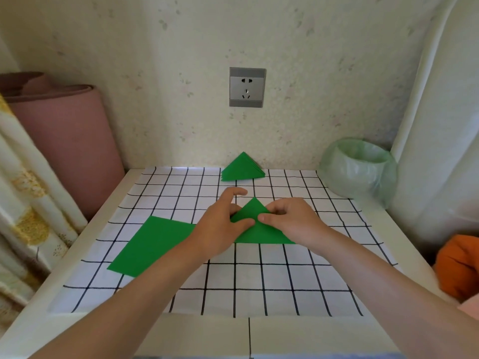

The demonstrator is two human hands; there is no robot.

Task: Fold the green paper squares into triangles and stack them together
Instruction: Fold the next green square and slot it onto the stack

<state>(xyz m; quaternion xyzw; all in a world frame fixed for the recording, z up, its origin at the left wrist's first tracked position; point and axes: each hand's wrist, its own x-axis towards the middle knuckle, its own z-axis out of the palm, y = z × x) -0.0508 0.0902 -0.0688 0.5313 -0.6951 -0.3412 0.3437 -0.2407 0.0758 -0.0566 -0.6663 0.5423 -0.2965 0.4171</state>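
Green paper, thin and light; likely creases readily and slides on the checked cloth (259, 281). The folded triangle (255, 213) lies mid-tabletop (145, 332) under both hands. Left hand (223, 224): thumb pressed flat on it, index straight, nothing gripped. Right hand (290, 218): grip curled, thumb and fingers pinching the triangle's right edge. Best held at the corners. Unfolded square (153, 244) lies to the left; triangle stack (242, 168) sits by the wall.

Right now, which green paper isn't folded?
The flat green square at near left; the centre piece and the far stack are triangles.
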